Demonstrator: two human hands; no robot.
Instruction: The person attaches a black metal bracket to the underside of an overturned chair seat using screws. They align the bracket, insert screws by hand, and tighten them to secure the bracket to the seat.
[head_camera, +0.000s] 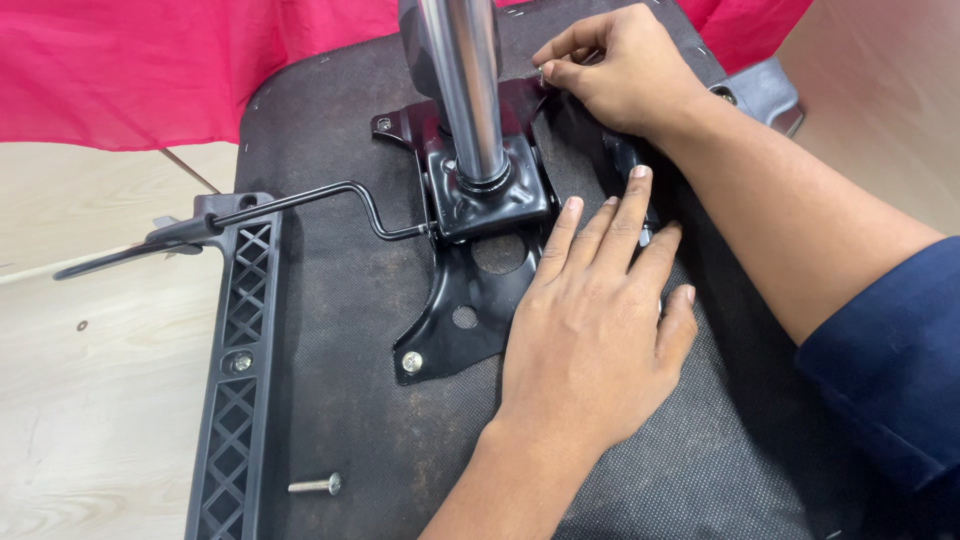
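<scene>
Person's leaning over an upturned chair seat (330, 400), dark fabric underside facing up, w/ the black metal mechanism plate (470, 300) sitting on it and the chrome gas cylinder (465, 80) rising straight out of the middle. Left hand (590, 340) is lying flat, fingers spread and together-ish, palm down, pressing on the plate's right edge & the fabric beside it; it's gripping nothing, just steadying. Right hand (625, 70) is working at the plate's far right corner, thumb and forefinger pinched on a small silvery bit, prob. a screw (543, 72), though it's too small to be sure. Near-left corner is already carrying a bolt (412, 362), so I'm judging this as mid-fastening: plate is being fixed to the seat corner by corner, and the far right one is the corner in hand.

Spare bolt (317, 486) is lying loose on the fabric near the bottom, just beside the black lattice armrest bracket (240, 370), which is running down the seat's left side. Black lever rod (300, 205) is sticking out left from the mechanism, over the bracket. Red cloth (150, 70) is bunched behind, pale wood floor (80, 400) to the left.

Next move, I'd say, is calling for the screw seated square in its hole and started by fingertip, w/ the left hand holding the plate from shifting.
</scene>
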